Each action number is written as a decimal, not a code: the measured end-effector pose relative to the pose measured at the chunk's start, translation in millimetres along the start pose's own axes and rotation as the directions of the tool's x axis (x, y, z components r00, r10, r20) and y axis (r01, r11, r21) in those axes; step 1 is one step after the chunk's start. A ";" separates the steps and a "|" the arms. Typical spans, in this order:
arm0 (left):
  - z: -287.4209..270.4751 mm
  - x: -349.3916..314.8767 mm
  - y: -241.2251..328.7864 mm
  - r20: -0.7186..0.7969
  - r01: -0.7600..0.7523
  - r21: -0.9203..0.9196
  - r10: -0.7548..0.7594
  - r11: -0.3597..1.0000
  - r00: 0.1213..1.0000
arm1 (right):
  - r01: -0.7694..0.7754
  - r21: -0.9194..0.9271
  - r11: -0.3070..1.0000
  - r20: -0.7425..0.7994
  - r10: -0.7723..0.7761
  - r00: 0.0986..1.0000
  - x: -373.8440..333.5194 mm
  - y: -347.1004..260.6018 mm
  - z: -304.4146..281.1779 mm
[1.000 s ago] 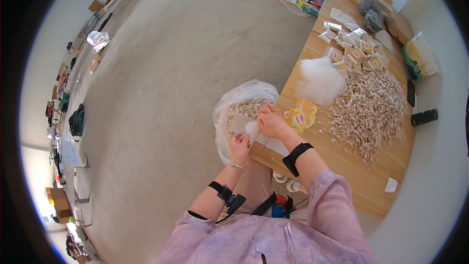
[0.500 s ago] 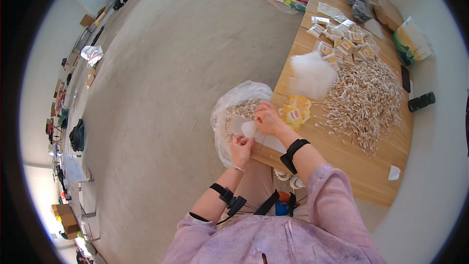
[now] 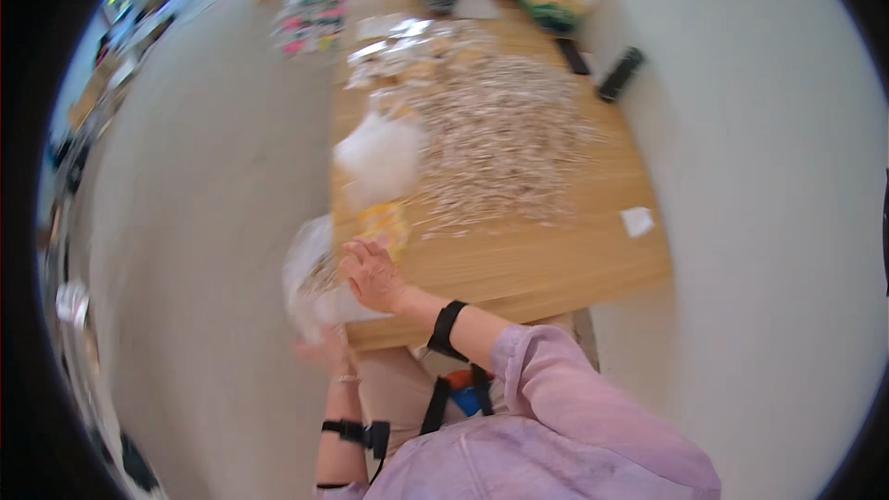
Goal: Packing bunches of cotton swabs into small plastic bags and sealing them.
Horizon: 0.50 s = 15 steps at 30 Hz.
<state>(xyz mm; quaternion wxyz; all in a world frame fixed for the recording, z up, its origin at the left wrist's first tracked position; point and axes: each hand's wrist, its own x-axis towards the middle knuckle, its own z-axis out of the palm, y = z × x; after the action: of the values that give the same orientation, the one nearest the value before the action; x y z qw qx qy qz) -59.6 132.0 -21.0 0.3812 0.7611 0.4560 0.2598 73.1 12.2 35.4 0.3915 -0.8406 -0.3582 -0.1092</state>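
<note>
My right hand hovers over the near left corner of the wooden table, its fingers loosely bent and apart, with nothing visible in them. Just beyond its fingertips lie the yellow printed cards. My left hand is smeared by motion beside the table edge, below a clear plastic bag with cotton swabs inside. Whether that hand holds anything does not show. A stack of clear plastic pouches rests past the cards. To their right spreads a big heap of loose cotton swabs.
Filled packets are piled farther back on the table. A black cylinder and a dark flat object sit along the wall side. A white paper piece lies at the right edge. Colourful wrapped bundles stand beyond.
The view has swung right toward the table. My hands, earlier together at a small clear pouch over the bag, are now apart; the right is by the yellow cards, the left lower.
</note>
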 end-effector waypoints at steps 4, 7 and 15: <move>5.3 -17.8 42.2 0.372 -0.531 0.431 0.392 0.730 0.841 | -0.401 -0.200 0.894 -0.493 0.262 0.830 -43.2 85.0 -96.4; 9.4 -17.8 51.0 0.540 -0.598 0.431 0.338 0.676 0.771 | -0.858 -0.310 0.408 -0.727 0.480 0.491 -94.1 143.6 -191.4; 6.6 -22.5 54.5 0.532 -0.620 0.251 0.429 0.744 0.730 | -0.994 -0.097 -0.044 -0.442 0.897 0.004 -200.6 214.9 -323.6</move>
<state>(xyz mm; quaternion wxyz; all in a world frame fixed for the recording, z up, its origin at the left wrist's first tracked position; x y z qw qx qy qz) -37.7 93.7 18.6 0.2128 0.9605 0.1614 0.0775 107.9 -423.6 34.4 0.2206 -0.8846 0.4102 0.0237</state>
